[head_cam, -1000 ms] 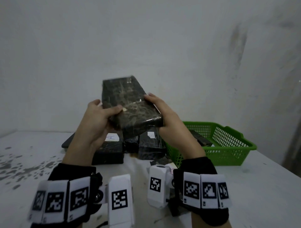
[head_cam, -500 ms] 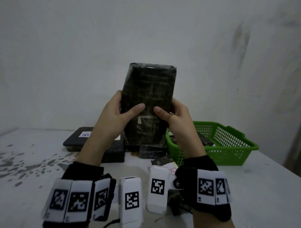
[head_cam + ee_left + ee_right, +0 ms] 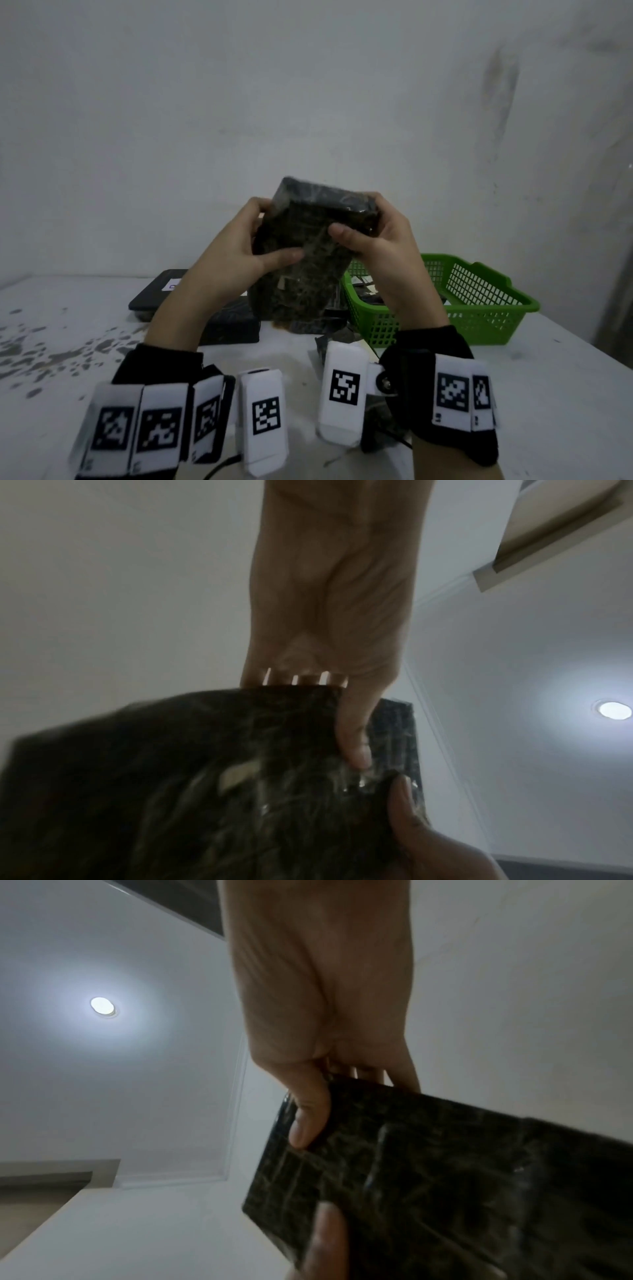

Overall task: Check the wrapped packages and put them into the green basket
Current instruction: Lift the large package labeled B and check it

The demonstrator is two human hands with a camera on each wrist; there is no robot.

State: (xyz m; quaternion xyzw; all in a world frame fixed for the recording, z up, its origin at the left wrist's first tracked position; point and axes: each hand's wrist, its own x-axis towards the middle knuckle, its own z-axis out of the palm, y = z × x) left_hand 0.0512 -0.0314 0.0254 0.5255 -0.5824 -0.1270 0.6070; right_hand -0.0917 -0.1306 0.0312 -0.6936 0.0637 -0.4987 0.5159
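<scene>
Wrapped package [image 3: 310, 253] held above dark packages [image 3: 233, 325] beside green basket [image 3: 486, 308].

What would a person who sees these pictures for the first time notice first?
First, the dark rectangular package wrapped in shiny clear film, held up at the centre, above the table, by the left hand and the right hand, thumbs on its near face. Next, the green plastic mesh basket on the white table at the right, with more dark flat packages lying behind the hands.
</scene>
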